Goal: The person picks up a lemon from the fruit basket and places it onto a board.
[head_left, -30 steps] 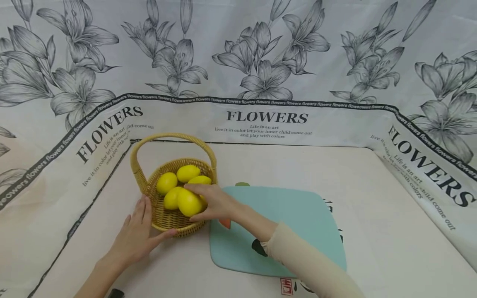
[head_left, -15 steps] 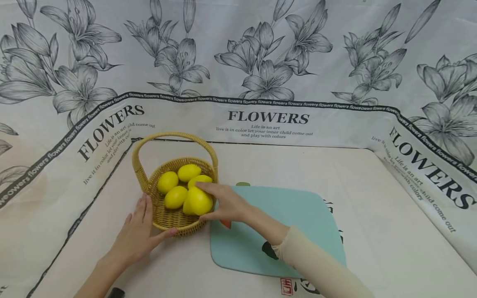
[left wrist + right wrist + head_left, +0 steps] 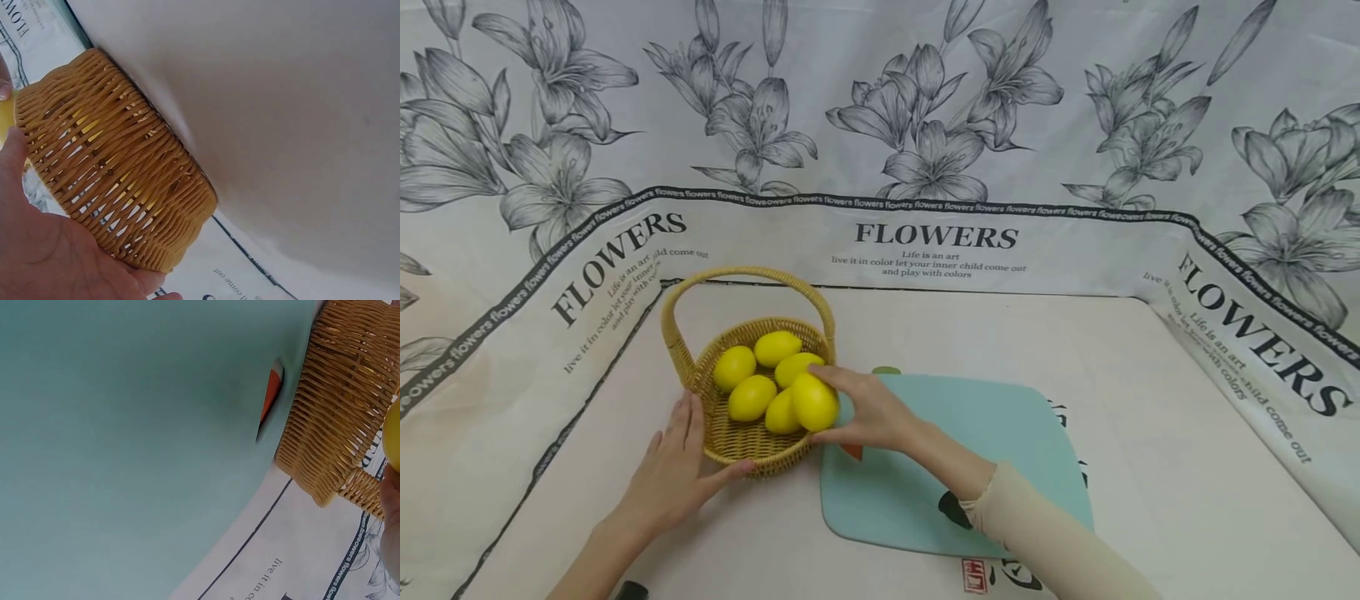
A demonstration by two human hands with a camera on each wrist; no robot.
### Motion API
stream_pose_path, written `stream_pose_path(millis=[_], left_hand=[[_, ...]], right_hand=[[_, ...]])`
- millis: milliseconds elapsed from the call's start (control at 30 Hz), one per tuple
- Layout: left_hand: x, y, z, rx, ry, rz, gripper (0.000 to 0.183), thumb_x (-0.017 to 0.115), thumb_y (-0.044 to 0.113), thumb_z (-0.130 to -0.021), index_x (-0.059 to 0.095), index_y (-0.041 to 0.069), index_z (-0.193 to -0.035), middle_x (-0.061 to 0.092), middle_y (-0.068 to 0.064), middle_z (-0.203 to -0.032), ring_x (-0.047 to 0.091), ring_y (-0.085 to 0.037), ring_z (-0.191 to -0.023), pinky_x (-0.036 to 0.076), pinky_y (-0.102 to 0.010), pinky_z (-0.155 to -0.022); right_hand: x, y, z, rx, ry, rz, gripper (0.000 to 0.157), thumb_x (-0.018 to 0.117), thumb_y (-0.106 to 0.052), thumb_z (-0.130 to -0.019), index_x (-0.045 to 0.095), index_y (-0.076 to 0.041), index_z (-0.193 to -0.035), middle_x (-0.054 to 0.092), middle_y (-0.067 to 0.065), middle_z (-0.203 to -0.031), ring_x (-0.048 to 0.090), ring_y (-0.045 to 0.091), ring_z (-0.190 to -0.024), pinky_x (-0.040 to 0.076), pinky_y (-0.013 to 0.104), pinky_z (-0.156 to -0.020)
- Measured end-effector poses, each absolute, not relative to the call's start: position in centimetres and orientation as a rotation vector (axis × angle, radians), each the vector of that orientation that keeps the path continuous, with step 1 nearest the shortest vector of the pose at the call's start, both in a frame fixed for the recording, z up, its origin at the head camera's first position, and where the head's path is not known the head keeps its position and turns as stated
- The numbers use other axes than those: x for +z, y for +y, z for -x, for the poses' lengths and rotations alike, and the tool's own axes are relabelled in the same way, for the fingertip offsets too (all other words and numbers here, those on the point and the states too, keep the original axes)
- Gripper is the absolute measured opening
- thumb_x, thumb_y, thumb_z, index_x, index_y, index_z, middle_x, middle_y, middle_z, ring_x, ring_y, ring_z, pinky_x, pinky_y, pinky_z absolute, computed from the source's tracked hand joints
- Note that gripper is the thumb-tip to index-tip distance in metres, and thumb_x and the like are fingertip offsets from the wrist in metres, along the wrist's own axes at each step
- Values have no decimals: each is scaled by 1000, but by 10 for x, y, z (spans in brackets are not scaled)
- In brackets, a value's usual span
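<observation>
A wicker basket (image 3: 760, 454) with a tall arched handle holds several yellow lemons (image 3: 752, 397). My right hand (image 3: 872, 408) pinches one lemon (image 3: 815, 402) between thumb and fingers, over the basket's right rim. Behind that lemon, another one is partly hidden. Against the basket's left and near side rests my left hand (image 3: 673, 471), its fingers straight and the thumb along the front rim. In the left wrist view the same hand touches the woven wall (image 3: 119, 162). The right wrist view catches the held lemon (image 3: 392, 434) only at its right edge.
A light blue cutting board (image 3: 1000, 442) lies right of the basket, with an orange-red mark (image 3: 852, 452) near its left edge. A small dark object (image 3: 632, 591) sits at the bottom edge. Flower-printed cloth (image 3: 936, 167) stands behind the table.
My right hand has moved right with the lemon, from above the basket's middle to its right rim. More of the lemons inside now show. The left hand stays on the basket.
</observation>
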State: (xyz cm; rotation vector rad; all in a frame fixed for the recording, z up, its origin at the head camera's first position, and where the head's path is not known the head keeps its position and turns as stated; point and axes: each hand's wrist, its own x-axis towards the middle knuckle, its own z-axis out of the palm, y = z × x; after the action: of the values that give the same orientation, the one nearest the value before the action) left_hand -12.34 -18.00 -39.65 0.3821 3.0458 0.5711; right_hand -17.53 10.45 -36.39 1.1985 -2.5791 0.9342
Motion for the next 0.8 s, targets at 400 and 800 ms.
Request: stream_pose_path(millis=[400, 800], left_hand=[[-396, -179, 123, 567, 3042, -373, 117, 52, 71, -84, 1, -13, -148, -2, -32, -156, 11, -49, -144, 17, -70, -109], [-396, -180, 123, 575, 3047, -390, 116, 52, 69, -85, -1, -13, -148, -2, -32, -156, 10, -50, -143, 17, -69, -110]], right_hand=[[-369, 114, 172, 960, -2460, -1192, 79, 87, -20, -70, 50, 5, -135, 55, 19, -137, 55, 31, -126, 46, 36, -104], [-374, 129, 166, 938, -2450, -1154, 78, 86, -20, -70, 50, 6, -134, 56, 20, -136, 58, 30, -122, 50, 36, -99]])
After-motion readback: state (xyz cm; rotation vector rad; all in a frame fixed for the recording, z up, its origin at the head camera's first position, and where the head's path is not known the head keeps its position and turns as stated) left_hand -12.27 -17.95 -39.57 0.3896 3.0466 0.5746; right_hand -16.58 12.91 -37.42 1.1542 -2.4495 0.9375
